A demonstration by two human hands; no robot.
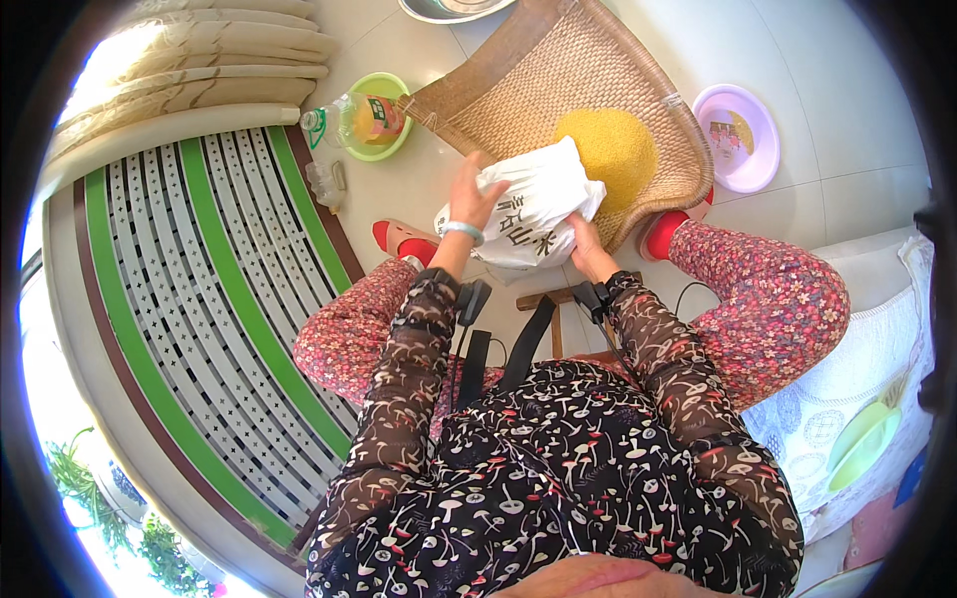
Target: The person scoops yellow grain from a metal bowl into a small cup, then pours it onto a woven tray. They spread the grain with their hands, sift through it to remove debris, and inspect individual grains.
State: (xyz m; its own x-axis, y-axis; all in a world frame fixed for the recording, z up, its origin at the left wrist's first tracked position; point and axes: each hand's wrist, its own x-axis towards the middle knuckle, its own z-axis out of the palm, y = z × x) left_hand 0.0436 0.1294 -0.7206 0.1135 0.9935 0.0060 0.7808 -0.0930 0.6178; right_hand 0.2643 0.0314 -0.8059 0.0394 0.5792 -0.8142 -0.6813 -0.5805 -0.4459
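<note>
A white plastic bag (523, 205) with printed writing lies between my two hands, its mouth toward a mound of small yellow grain (609, 153) in a woven winnowing basket (516, 97). My left hand (473, 196), with a pale bangle at the wrist, rests on the bag's left side, thumb and fingers spread. At the bag's lower right edge my right hand (587, 243) grips the plastic near its mouth, close to the mound. The bag's contents are hidden.
A green basin (389, 149) with a large plastic bottle (351, 119) is left of the basket; a pink basin (755, 168) is to its right. A metal bowl (456, 13) stands beyond. A small clear container (321, 185) lies beside the striped mat (224, 284).
</note>
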